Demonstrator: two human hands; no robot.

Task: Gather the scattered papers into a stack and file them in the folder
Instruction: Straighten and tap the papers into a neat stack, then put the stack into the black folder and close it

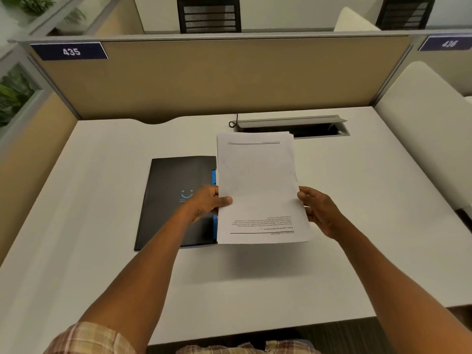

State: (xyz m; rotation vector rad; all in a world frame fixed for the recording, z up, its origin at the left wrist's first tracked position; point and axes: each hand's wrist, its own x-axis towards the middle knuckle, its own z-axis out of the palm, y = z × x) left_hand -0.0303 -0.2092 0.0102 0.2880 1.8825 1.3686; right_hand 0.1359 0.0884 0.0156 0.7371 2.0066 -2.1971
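Head view: left hand and right hand pinch the white printed paper stack above the closed black plastic folder; loose sheets could splay while opening it

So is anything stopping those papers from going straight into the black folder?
Only the folder itself: it lies closed on the desk, so its cover must be opened first. The paper stack is held above the desk by the left hand and right hand; nothing else lies between them.

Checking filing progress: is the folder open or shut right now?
Shut. The black folder lies flat on the desk, front cover up; the paper stack is held outside it in both hands.
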